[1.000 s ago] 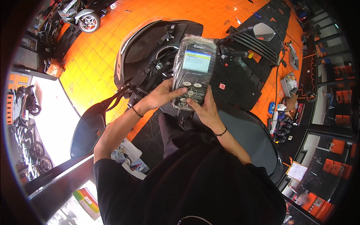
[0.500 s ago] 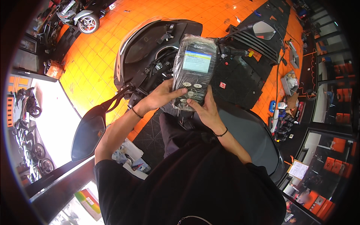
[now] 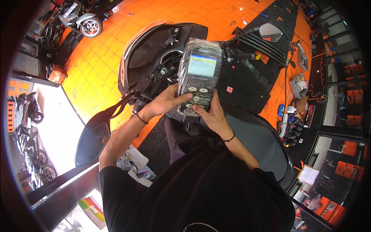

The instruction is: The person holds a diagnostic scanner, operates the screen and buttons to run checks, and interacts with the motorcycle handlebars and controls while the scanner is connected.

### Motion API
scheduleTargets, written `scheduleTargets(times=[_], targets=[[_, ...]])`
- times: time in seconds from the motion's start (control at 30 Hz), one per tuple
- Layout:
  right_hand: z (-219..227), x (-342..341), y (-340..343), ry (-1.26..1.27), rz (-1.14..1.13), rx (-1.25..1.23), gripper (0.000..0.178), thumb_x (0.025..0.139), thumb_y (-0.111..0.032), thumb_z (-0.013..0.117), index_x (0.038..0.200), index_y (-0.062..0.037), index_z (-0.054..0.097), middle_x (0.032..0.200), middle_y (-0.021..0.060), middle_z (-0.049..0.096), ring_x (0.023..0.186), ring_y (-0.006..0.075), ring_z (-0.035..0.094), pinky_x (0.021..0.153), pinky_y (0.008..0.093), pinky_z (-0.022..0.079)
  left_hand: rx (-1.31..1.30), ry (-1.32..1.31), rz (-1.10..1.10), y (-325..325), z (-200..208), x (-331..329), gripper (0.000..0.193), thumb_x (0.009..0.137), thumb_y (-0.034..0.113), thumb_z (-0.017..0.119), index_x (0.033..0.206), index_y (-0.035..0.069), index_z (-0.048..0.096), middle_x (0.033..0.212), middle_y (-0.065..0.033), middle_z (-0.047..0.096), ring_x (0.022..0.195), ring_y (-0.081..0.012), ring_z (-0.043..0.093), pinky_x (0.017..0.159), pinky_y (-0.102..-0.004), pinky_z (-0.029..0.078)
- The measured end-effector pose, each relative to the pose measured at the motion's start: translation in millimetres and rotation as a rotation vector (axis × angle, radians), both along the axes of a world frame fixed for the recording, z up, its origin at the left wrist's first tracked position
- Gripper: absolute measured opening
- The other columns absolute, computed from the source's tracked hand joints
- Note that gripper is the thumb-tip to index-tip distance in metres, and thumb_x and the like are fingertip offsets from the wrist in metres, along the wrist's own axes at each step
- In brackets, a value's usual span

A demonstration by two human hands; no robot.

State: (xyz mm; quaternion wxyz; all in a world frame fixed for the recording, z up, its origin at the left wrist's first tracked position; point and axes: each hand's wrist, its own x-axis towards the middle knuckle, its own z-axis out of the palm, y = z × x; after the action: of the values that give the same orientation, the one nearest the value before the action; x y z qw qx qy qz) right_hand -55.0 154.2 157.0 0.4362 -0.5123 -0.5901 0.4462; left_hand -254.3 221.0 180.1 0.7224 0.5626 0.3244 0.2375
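Between my two hands is a black handheld diagnostic scanner in clear plastic wrap, its screen lit with a yellow-highlighted line. My left hand grips its lower left side, the thumb lying on the keypad. My right hand holds the lower right edge, with its thumb on the bottom buttons. Fingers behind the scanner are hidden. Under and beyond it is a scooter, whose dark front panel and grey seat show. Part of the handlebar is covered by the scanner.
The scooter's left mirror and right mirror stick out to either side. A black slatted rack is beyond the right handlebar. Tools and bottles lie at right. Another scooter is parked at far left on the orange tiled floor.
The scanner has shifted very slightly down in the picture together with both hands. My grip and thumb positions look nearly the same.
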Motion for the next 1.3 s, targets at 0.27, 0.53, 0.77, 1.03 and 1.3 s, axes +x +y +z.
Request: scheduleTargets(times=[0.27,0.53,0.77,1.03,1.3], targets=[[2,-7,0,0.072,-0.054,-0.087,0.062,0.084,-0.012,0.073,0.132,0.0005,0.036,0.119,0.0182,0.061,0.108,0.0261,0.064,0.091,0.0379,0.051,0.07,-0.049,0.078,-4,-10,2,0.042,0.098,0.026,0.061,0.13,0.0,0.055,0.104,-0.0032,0.066,0.084,-0.006,0.056,0.067,-0.0223,0.048],[-2,-2,3,0.137,-0.006,-0.096,0.059,0.085,-0.013,0.071,0.131,0.0011,0.037,0.117,0.0185,0.062,0.107,0.0252,0.064,0.091,0.0372,0.052,0.0,0.023,0.018,-1,5,0,0.04,0.099,0.016,0.06,0.132,-0.005,0.051,0.121,-0.0088,0.063,0.11,-0.0117,0.056,0.098,-0.0307,0.047],[2,-6,2,0.23,-0.033,-0.105,0.059,0.087,-0.013,0.07,0.133,0.002,0.036,0.119,0.0185,0.062,0.108,0.024,0.064,0.091,0.0362,0.051,0.06,-0.004,0.036,-2,-3,1,0.04,0.099,0.02,0.06,0.131,-0.003,0.053,0.116,-0.0072,0.064,0.104,-0.0104,0.057,0.09,-0.0285,0.048],[-6,-2,6,0.211,-0.029,-0.09,0.058,0.087,-0.014,0.07,0.133,0.0025,0.038,0.119,0.0177,0.062,0.109,0.0238,0.063,0.093,0.0363,0.05,0.033,-0.037,0.028,-1,-7,0,0.04,0.099,0.019,0.058,0.132,-0.004,0.052,0.118,-0.0083,0.063,0.107,-0.0122,0.056,0.094,-0.031,0.047],[-1,5,6,0.078,0.036,-0.051,0.061,0.088,-0.013,0.069,0.137,0.0012,0.035,0.126,0.019,0.057,0.118,0.023,0.057,0.095,0.0364,0.049,0.026,-0.042,0.039,-2,-6,1,0.038,0.099,0.018,0.058,0.131,-0.003,0.053,0.118,-0.0083,0.063,0.107,-0.0124,0.057,0.094,-0.0312,0.048]])
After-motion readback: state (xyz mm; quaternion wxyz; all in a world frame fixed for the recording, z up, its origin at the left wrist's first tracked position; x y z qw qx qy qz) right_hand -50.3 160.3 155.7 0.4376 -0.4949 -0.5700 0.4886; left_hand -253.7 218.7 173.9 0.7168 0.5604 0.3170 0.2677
